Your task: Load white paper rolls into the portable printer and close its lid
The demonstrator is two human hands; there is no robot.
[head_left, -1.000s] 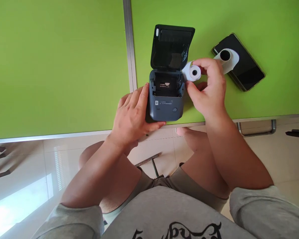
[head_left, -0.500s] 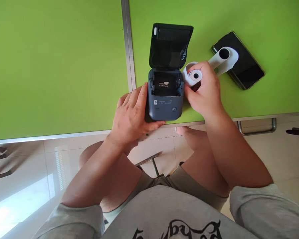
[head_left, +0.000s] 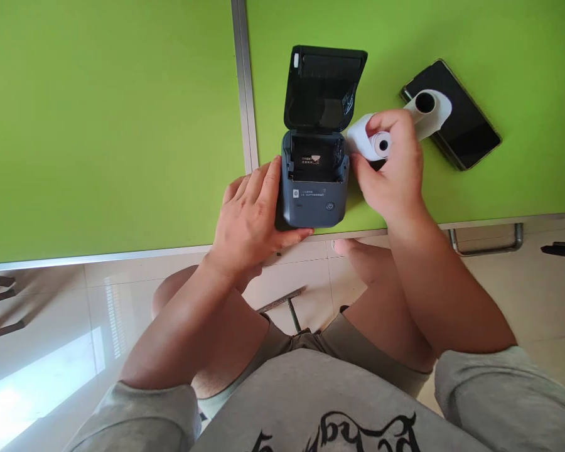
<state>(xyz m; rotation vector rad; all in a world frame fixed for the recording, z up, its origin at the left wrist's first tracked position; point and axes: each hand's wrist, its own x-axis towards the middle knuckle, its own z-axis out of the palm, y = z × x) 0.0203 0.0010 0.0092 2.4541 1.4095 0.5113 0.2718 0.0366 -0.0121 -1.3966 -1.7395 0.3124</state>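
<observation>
A dark grey label printer point(head_left: 314, 204) stands near the table's front edge with its black lid point(head_left: 324, 88) tipped up and back. Its paper bay is exposed and a small printed label shows inside. My left hand point(head_left: 247, 213) grips the printer's left side, the thumb along its front. Just right of the printer, my right hand point(head_left: 393, 163) pinches a small white paper roll point(head_left: 382, 145); a loose strip of its paper curls out to the left. Another white roll point(head_left: 426, 103) with a wide dark core stands behind my right hand, its loose end unrolled over a phone.
A black phone point(head_left: 466, 125) in a clear case lies at the right on the green table point(head_left: 122, 125). A metal seam point(head_left: 245, 81) crosses the tabletop left of the printer. Below the front edge is a metal handle point(head_left: 487, 252).
My right hand has shifted slightly right with the small paper roll, away from the printer, and the loose strip now spreads wider. My left hand and the printer stay nearly the same.
</observation>
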